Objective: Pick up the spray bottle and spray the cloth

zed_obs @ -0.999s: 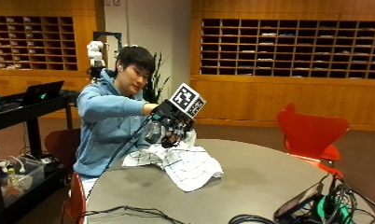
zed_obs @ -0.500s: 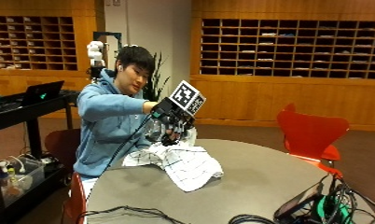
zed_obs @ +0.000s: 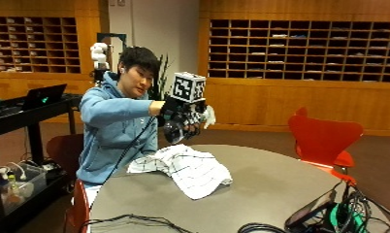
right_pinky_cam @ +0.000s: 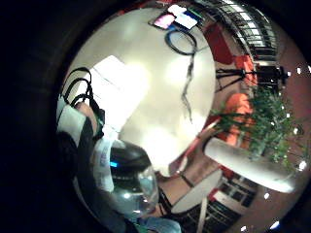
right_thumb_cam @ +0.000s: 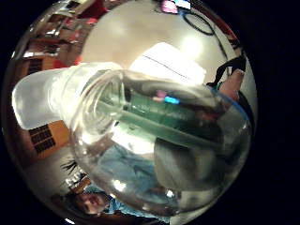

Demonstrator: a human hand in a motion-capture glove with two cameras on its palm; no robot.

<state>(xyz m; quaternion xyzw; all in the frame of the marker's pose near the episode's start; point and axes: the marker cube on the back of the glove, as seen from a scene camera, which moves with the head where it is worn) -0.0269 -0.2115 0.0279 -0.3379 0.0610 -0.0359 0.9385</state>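
Light-blue hooded sweatshirt [zed_obs: 111, 131] — black glove [zed_obs: 182, 116] with black straps.

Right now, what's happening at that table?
A person seated at the round table holds a clear spray bottle up in the air in their gloved right hand, above a white checked cloth that lies crumpled on the tabletop. The palm views show the bottle close against the palm, fingers curled round it. The bottle is lifted; whether any spray has come out cannot be seen.

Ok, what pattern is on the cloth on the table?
The cloth is white with a thin dark grid of checks, clearest in the outside view.
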